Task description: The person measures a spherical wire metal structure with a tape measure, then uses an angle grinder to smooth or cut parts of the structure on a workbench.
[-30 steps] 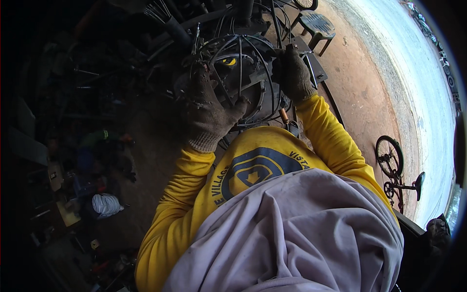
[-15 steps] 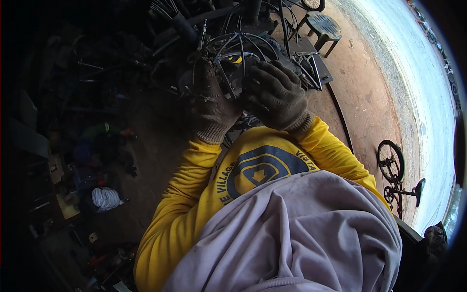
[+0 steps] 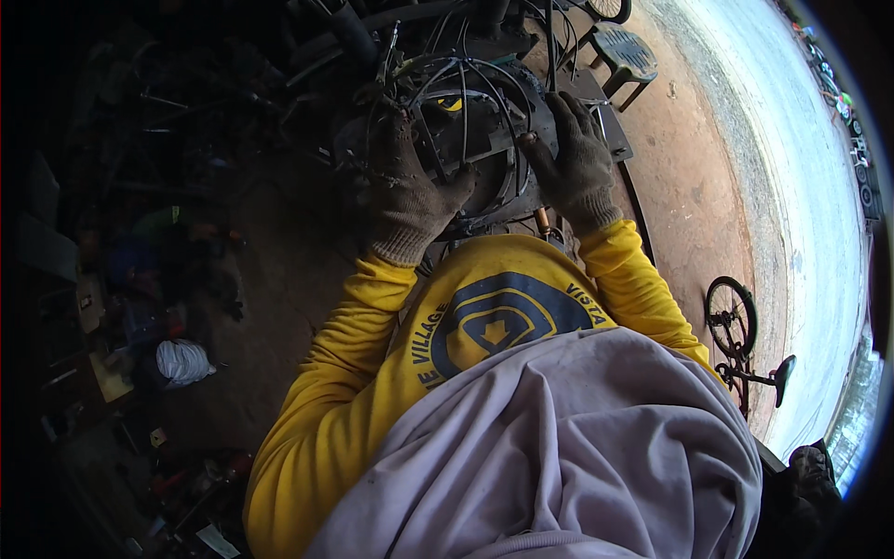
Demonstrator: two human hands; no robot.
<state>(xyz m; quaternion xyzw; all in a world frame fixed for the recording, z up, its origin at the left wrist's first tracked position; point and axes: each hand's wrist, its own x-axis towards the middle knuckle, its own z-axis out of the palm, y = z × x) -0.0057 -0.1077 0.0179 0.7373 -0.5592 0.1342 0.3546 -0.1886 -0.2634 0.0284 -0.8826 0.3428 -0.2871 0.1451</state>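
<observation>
A dome-shaped frame of thin, bent dark rods [image 3: 463,102] stands at the top centre, on a cluttered dark work surface. My left hand [image 3: 410,186], in a dirty brown knit glove, lies against the frame's near left side. Its thumb stretches right towards the lower rods, apart from the fingers; the fingertips are lost in shadow. At the frame's right side is my right hand [image 3: 579,166], gloved alike and open, with fingers pointing away and the thumb close to a curved rod. Behind the rods shows a small yellow-and-black piece [image 3: 450,104].
A dark plastic stool [image 3: 624,51] stands on reddish ground beyond the bench's right corner. A bicycle [image 3: 736,326] is at the right. On the dim floor at left lies a white bundle [image 3: 183,361] among scattered items. Upright dark bars rise behind the frame.
My right hand has moved right, off the front of the frame, and its fingers have spread, uncovering the rods. My left hand stays at the left side, its thumb now showing.
</observation>
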